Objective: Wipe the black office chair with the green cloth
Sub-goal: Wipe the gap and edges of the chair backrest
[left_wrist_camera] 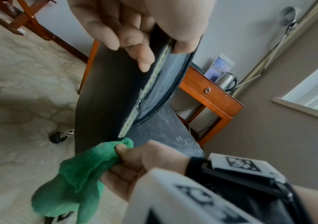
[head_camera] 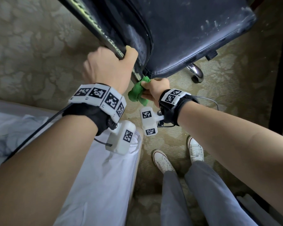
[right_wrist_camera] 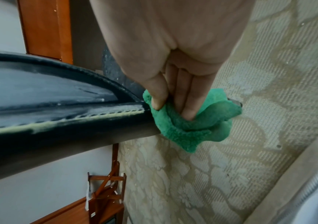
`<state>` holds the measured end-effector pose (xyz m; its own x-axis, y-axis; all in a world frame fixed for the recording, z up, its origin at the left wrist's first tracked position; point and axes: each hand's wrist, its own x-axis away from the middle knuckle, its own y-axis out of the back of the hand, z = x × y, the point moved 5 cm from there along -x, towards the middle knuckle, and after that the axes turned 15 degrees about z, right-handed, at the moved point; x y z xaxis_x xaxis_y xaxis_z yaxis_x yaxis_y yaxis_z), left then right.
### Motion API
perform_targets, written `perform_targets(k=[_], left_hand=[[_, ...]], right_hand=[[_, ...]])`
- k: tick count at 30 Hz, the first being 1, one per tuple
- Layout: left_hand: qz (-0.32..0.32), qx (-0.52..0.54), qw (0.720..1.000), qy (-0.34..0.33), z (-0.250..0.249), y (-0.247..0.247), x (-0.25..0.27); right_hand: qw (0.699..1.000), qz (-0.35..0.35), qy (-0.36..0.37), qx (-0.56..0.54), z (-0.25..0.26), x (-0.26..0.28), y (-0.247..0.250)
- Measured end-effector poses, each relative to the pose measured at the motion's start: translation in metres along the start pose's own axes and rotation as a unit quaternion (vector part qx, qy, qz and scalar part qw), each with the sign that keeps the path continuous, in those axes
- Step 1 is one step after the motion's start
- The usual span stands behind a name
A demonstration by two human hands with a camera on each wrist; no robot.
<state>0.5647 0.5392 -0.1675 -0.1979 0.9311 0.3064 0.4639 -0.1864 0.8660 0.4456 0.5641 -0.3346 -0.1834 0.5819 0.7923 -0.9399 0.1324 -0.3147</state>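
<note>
The black office chair (head_camera: 194, 35) fills the top of the head view, its leather dusty and streaked white. My left hand (head_camera: 108, 67) grips the edge of the chair back (left_wrist_camera: 116, 94), fingers on one face and thumb on the other. Lower down, my right hand (head_camera: 155, 90) holds the bunched green cloth (head_camera: 136, 92) against the bottom end of the back's pale stitched seam, where back and seat meet. In the right wrist view the fingers (right_wrist_camera: 187, 109) dig into the cloth (right_wrist_camera: 188, 128) at the seam's end. In the left wrist view the cloth (left_wrist_camera: 77, 174) hangs below my thumb.
Patterned beige carpet (head_camera: 31, 54) lies all around. A chrome chair leg with a caster (head_camera: 197, 75) shows under the seat. A white bed (head_camera: 15, 128) is at the left. My white shoes (head_camera: 163, 162) stand below. A wooden desk with a kettle (left_wrist_camera: 227, 81) stands behind the chair.
</note>
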Motion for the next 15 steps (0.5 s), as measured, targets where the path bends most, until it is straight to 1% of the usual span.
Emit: perform_targets(k=[3, 5, 7, 9, 11, 15], left_hand=[[0.004, 0.007, 1.000, 0.007, -0.001, 0.000, 0.003], [0.011, 0.009, 1.000, 0.009, -0.001, 0.000, 0.004], [0.016, 0.007, 1.000, 0.014, 0.000, 0.000, 0.005], [0.019, 0.005, 1.000, 0.022, 0.000, 0.001, 0.006], [0.020, 0.004, 1.000, 0.023, 0.000, 0.002, 0.005], [0.021, 0.006, 0.999, 0.028, 0.001, 0.002, 0.004]], right_hand=[[1.000, 0.006, 0.013, -0.020, 0.002, 0.001, -0.003], [1.000, -0.003, 0.020, -0.019, 0.003, 0.000, -0.006], [1.000, -0.022, 0.012, 0.005, 0.002, -0.001, -0.007], [0.999, -0.033, -0.009, 0.006, 0.002, 0.001, -0.008], [0.999, -0.030, -0.016, -0.020, 0.004, 0.005, -0.009], [0.999, -0.015, 0.006, -0.043, 0.010, 0.009, -0.012]])
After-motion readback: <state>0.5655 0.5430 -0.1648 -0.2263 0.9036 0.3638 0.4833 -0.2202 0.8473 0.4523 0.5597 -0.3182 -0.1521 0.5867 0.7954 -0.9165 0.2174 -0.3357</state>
